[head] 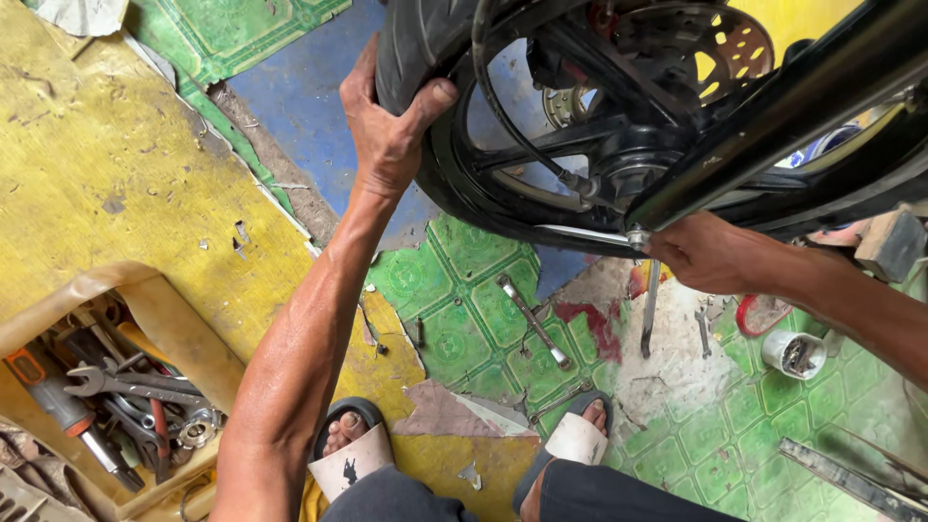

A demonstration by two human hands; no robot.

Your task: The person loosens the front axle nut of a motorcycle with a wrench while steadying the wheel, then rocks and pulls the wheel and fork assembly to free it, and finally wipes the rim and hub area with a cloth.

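On floor | L hand (387, 135) clamped round motorbike tyre (416, 39) | R hand (701, 253) closed at axle (633, 237), grip unclear | wrench (534, 321) below

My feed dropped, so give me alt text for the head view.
A person's left hand grips a black motorcycle wheel by its tyre while the right hand works at the fork's lower end. Wrenches lie on the patterned floor; a tool-filled box sits lower left.

Spokes (570, 135), fork leg (773, 106) crowd wheel – floor gap beside wrench (532, 319) open.
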